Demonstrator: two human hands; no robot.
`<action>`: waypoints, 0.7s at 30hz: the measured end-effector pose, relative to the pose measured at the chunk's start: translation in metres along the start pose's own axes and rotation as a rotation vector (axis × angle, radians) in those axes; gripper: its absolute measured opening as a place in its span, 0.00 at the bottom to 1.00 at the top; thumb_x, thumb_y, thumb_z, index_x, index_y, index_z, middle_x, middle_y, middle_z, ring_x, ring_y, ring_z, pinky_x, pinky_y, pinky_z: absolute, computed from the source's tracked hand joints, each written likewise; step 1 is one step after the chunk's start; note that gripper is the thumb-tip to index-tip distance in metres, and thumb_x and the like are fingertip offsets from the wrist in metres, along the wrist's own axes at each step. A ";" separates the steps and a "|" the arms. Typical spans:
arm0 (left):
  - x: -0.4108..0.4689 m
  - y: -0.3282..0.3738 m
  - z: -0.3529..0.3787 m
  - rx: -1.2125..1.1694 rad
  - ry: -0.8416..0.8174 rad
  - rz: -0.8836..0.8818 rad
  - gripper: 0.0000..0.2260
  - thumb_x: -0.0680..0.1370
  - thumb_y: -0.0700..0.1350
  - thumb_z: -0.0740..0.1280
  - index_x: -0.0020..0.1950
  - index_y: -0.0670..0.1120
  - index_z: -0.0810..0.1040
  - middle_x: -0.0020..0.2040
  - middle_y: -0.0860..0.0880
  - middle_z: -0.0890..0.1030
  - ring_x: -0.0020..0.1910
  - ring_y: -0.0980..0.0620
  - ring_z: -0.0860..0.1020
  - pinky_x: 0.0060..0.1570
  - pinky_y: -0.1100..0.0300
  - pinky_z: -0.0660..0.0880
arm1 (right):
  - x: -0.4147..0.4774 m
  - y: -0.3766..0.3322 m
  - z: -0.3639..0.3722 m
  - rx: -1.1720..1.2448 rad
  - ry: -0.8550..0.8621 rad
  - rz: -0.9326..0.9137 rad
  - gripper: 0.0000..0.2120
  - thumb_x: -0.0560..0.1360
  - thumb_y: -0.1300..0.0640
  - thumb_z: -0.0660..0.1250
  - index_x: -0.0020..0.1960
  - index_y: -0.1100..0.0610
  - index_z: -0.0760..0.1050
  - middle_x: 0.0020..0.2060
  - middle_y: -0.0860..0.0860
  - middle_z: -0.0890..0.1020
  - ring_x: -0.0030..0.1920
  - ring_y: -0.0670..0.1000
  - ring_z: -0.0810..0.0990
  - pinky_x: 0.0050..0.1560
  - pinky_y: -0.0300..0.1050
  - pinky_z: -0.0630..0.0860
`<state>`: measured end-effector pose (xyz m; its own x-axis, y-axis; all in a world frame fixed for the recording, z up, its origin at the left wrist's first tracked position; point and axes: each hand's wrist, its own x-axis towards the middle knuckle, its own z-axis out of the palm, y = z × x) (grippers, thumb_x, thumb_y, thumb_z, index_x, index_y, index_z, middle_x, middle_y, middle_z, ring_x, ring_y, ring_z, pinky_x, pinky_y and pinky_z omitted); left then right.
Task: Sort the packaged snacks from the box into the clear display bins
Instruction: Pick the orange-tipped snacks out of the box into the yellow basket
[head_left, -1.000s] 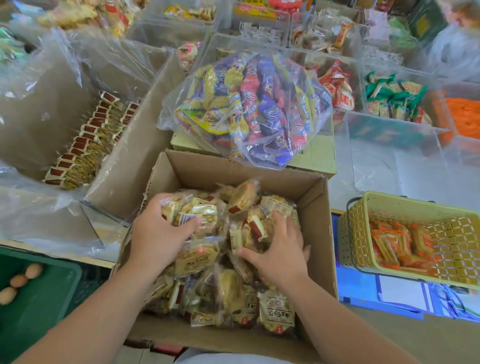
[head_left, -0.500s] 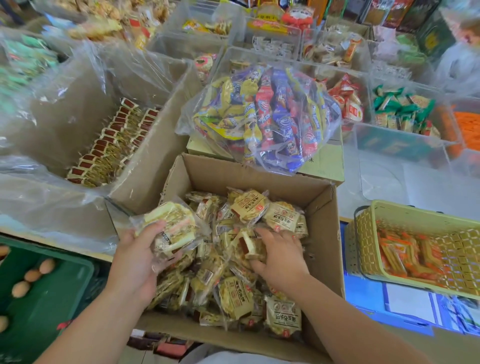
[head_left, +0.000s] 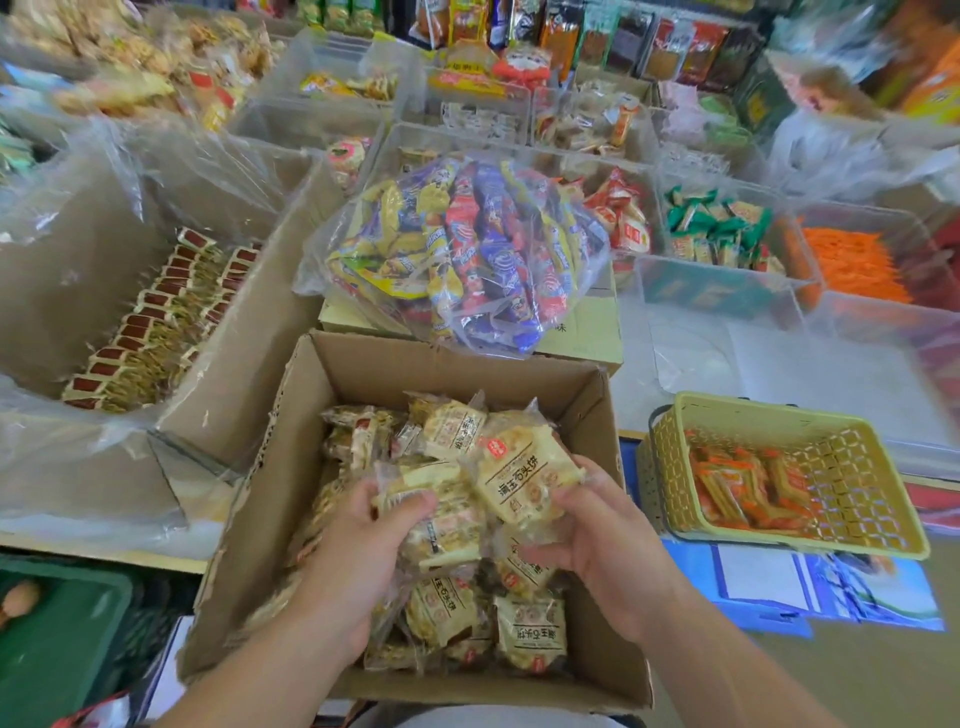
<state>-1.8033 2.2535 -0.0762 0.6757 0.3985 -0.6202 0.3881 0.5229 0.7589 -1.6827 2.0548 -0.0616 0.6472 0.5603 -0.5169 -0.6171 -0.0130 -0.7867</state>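
Everywhere the worktop (head_left: 857, 670) is crowded with shop stock. Nearest the person stands an open cardboard box (head_left: 452, 364), heaped with pale yellow snack packets (head_left: 530, 629). Both hands are over it. The left grip (head_left: 358, 566) is curled round a bunch of packets (head_left: 441, 525). The right grip (head_left: 602, 545) clasps a single packet (head_left: 524, 478), with more under its fingers, and all of these are raised just above the heap.

Just behind the box, a clear bag of sweets (head_left: 467, 249) in blue, red and yellow lies on a flat carton (head_left: 587, 332). To the left, a big carton (head_left: 249, 364) lined with plastic film holds rows of red-labelled bars (head_left: 150, 322). To the right, a yellow mesh basket (head_left: 883, 483) with orange packets rests on blue printed sheets (head_left: 753, 582).

Clear display bins (head_left: 727, 291) run across the back, carrying green, red-and-white and orange goods. Beyond them, dark packaged goods (head_left: 649, 47) stand in a row. A green crate (head_left: 57, 654) sits low at the left.
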 end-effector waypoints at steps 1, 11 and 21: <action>-0.001 0.002 0.007 0.028 -0.030 0.009 0.42 0.61 0.63 0.80 0.73 0.59 0.71 0.66 0.50 0.82 0.64 0.43 0.81 0.66 0.36 0.74 | -0.002 -0.001 -0.001 -0.035 0.013 -0.017 0.24 0.71 0.52 0.75 0.65 0.53 0.76 0.58 0.59 0.84 0.58 0.63 0.83 0.53 0.61 0.82; 0.009 0.031 0.070 -0.005 -0.113 0.030 0.59 0.52 0.67 0.82 0.80 0.61 0.62 0.77 0.51 0.71 0.75 0.45 0.70 0.75 0.34 0.63 | -0.010 -0.034 -0.041 0.044 0.141 -0.264 0.37 0.61 0.49 0.85 0.63 0.51 0.71 0.55 0.62 0.84 0.53 0.66 0.84 0.47 0.65 0.83; 0.021 0.032 0.156 0.167 0.008 0.172 0.41 0.66 0.64 0.77 0.77 0.62 0.65 0.68 0.56 0.75 0.59 0.57 0.77 0.52 0.55 0.78 | 0.011 -0.063 -0.096 -0.907 0.396 -0.445 0.19 0.75 0.37 0.68 0.65 0.35 0.73 0.55 0.30 0.73 0.60 0.38 0.69 0.60 0.41 0.70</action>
<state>-1.6791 2.1613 -0.0341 0.7364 0.4769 -0.4799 0.3663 0.3153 0.8754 -1.5931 1.9821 -0.0503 0.9300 0.3613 -0.0678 0.1641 -0.5731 -0.8028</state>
